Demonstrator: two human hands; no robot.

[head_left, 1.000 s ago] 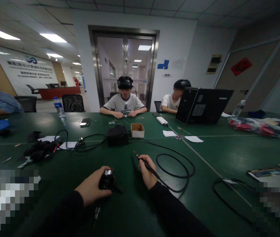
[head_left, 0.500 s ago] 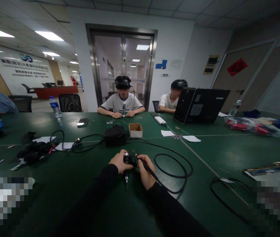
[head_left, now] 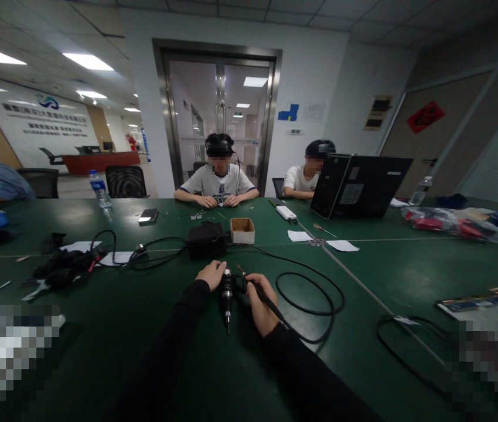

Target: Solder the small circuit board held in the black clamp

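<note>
Left hand (head_left: 211, 275) has its grip around a small black plug (head_left: 227, 292); right hand (head_left: 261, 303), at its 3 o'clock, pinches a corded iron (head_left: 261, 292), tip too blurry to make out.
</note>
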